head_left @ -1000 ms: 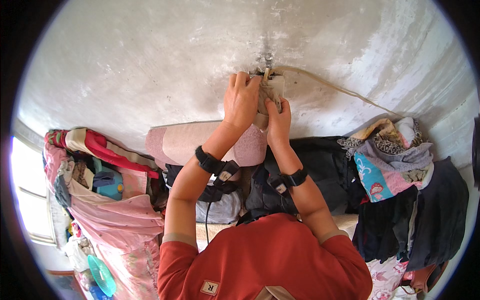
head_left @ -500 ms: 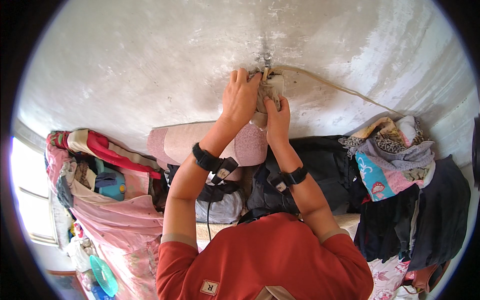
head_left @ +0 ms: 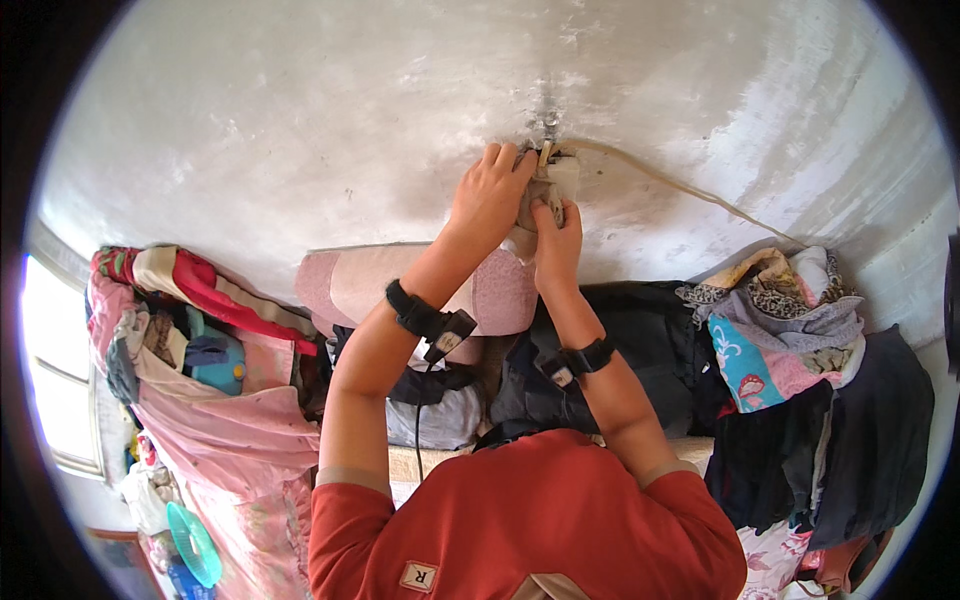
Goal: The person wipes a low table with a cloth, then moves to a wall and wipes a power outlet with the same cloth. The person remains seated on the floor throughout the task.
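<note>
Both arms reach up to a small white box, likely an electrical fitting, on the wall. My left hand is closed at its left side, fingers bent over a crumpled grey-beige rag. Just below the box, my right hand pinches the rag's lower right part between thumb and fingers. The rag covers much of the box's left side. A beige cable leaves the top of the box and runs right along the wall. Fingertip contact behind the rag is hidden.
A rolled pink-and-cream mat lies against the wall below my hands. Black bags or garments sit under my right arm. Piled clothes stand at right, pink bedding at left. The stained grey wall rises ahead.
The whole view has shifted slightly, so hands, rag and box appear a little lower and further right. Both hands keep their hold on the rag, with only slight finger movement.
</note>
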Available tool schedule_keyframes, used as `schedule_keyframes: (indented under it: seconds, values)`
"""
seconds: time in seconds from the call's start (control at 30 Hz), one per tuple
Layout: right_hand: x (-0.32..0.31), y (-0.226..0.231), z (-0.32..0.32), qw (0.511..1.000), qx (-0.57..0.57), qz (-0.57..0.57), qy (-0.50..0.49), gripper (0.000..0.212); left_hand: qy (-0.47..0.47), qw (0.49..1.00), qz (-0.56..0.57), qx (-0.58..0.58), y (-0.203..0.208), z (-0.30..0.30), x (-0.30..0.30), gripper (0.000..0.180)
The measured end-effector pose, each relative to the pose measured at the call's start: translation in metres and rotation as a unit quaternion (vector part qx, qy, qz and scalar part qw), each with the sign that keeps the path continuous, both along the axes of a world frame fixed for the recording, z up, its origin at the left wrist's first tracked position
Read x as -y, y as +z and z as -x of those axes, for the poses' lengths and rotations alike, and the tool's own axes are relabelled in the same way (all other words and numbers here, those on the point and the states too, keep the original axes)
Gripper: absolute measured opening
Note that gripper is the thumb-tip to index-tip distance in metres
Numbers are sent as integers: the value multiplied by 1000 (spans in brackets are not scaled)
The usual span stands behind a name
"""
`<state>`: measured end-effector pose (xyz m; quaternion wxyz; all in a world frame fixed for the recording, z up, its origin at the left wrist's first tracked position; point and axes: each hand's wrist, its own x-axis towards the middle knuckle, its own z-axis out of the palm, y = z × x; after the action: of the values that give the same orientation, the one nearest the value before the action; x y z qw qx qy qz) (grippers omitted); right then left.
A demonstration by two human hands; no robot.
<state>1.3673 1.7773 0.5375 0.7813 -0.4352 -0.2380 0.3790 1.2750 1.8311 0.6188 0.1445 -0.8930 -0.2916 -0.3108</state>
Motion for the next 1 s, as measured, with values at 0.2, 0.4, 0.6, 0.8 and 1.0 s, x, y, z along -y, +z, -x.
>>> schedule_keyframes:
  seconds: [0.2,0.4,0.6,0.8,1.0]
  values:
    - [-1,-3,-4,999,28,16,-8,45,25,998,-42,-34,0,-6,1,32]
    - [6,3,-2,1000,19,18,-4,37,24,999,-36,-27,-4,-8,0,31]
    - [4,-3,-4,1000,9,9,0,37,11,1000,-11,8,-4,-7,1,27]
    - [3,-4,-4,1000,-1,4,-6,37,-8,997,41,68,-2,-6,6,22]
    - [3,-8,-1,1000,-8,12,-1,39,-6,992,66,106,-4,-6,6,24]
